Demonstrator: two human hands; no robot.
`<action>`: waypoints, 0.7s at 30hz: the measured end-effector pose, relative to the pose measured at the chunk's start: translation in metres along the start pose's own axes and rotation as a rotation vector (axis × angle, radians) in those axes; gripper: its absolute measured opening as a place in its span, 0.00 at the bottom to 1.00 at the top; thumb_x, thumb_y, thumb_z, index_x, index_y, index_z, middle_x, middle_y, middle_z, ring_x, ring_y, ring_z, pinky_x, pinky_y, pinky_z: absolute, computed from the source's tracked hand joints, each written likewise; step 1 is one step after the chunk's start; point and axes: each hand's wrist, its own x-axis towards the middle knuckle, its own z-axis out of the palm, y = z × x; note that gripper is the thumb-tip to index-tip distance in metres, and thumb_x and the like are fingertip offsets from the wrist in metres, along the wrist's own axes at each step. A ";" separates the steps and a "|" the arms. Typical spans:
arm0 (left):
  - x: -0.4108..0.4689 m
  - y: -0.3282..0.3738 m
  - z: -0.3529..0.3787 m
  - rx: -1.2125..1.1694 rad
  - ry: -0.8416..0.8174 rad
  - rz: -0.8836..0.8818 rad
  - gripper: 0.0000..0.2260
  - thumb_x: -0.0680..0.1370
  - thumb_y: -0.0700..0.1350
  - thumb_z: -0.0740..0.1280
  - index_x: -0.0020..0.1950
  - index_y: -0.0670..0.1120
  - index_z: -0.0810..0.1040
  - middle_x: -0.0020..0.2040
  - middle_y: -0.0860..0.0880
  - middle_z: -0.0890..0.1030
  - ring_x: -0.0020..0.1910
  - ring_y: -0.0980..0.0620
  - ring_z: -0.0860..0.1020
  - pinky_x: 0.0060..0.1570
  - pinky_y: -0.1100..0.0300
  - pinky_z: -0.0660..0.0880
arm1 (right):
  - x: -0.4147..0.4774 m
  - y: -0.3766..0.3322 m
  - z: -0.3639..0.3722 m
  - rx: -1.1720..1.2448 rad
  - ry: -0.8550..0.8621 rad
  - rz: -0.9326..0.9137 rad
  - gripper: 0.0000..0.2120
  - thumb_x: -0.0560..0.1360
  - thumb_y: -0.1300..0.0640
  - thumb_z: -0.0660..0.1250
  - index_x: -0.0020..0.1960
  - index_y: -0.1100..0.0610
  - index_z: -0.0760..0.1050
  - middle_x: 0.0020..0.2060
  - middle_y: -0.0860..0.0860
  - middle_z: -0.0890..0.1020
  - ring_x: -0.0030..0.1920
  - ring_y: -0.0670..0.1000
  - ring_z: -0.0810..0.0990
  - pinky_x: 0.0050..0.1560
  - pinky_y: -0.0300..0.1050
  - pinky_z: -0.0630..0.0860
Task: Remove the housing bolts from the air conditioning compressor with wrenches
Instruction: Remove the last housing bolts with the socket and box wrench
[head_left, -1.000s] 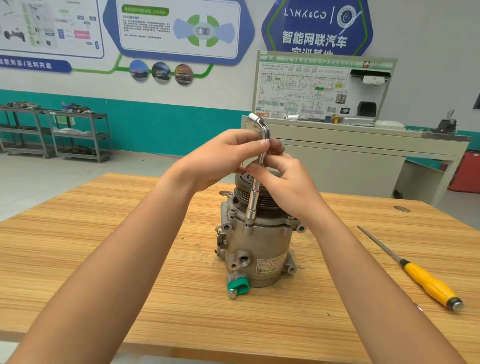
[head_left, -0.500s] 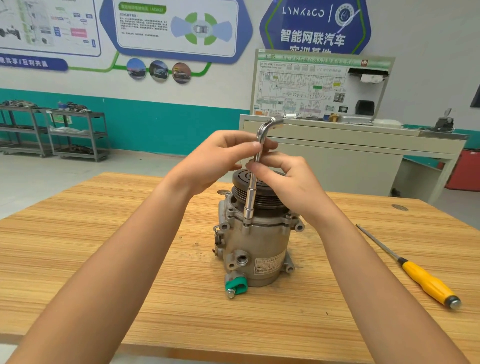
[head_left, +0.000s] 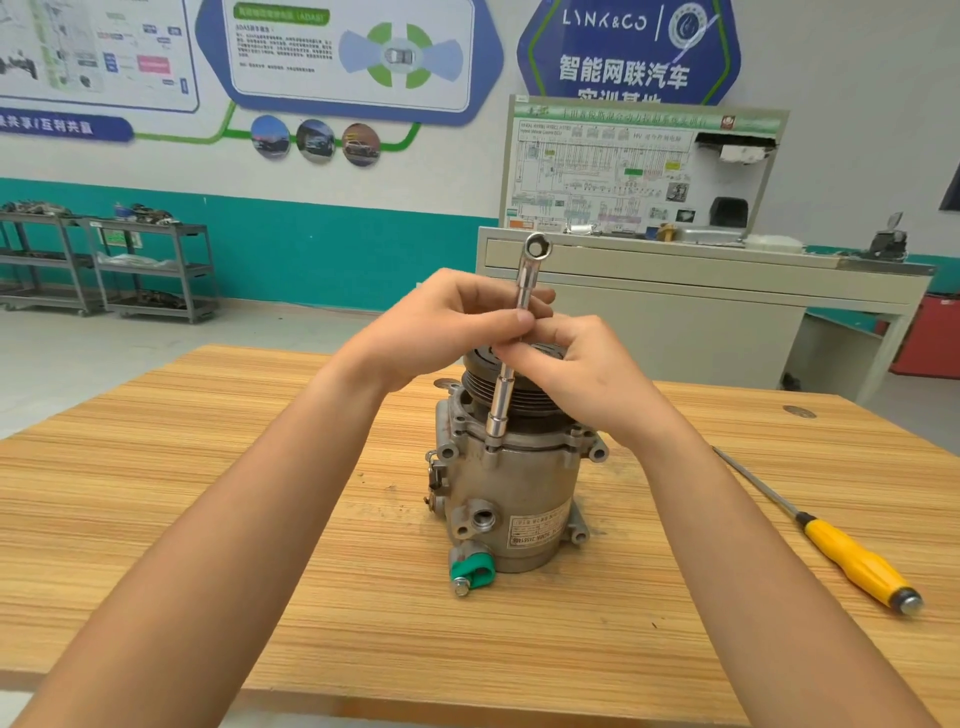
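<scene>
Both my hands, left hand (head_left: 441, 327) and right hand (head_left: 576, 374), pinch socket wrench (head_left: 511, 364): near-upright, socket down on compressor (head_left: 511, 493); bolt hidden.

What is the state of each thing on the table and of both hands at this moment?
Compressor: upright on the table.
Socket wrench: near vertical, lower end on a housing bolt.
Left hand: pinching the wrench shaft.
Right hand: pinching the shaft lower.
Screwdriver: lying flat, untouched.

Count: 1 compressor (head_left: 511, 488) frame centre, 1 socket wrench (head_left: 511, 358), 1 yellow-handled screwdriver (head_left: 852, 564) right, 2 hands (left hand (head_left: 441, 327), right hand (head_left: 582, 374)), 2 shelf carts (head_left: 150, 265) upper left.
</scene>
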 end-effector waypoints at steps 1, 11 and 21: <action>0.001 0.001 0.002 0.024 0.042 0.000 0.08 0.77 0.38 0.67 0.46 0.50 0.82 0.54 0.57 0.81 0.57 0.60 0.78 0.57 0.62 0.74 | 0.000 0.001 0.002 -0.013 0.034 0.002 0.05 0.72 0.49 0.68 0.44 0.49 0.80 0.42 0.44 0.82 0.47 0.42 0.78 0.48 0.37 0.75; 0.001 -0.006 0.008 -0.052 0.046 -0.081 0.08 0.78 0.39 0.65 0.46 0.49 0.82 0.54 0.57 0.81 0.49 0.68 0.79 0.40 0.76 0.73 | 0.002 0.001 0.005 -0.129 -0.006 -0.056 0.11 0.75 0.52 0.65 0.42 0.57 0.81 0.45 0.36 0.74 0.59 0.49 0.72 0.66 0.64 0.57; 0.000 -0.002 0.002 0.120 0.214 -0.083 0.04 0.74 0.44 0.72 0.47 0.46 0.83 0.49 0.54 0.84 0.47 0.63 0.80 0.46 0.70 0.76 | -0.003 0.001 0.015 -0.054 0.219 -0.082 0.06 0.71 0.52 0.71 0.44 0.53 0.82 0.41 0.45 0.83 0.51 0.49 0.77 0.59 0.59 0.67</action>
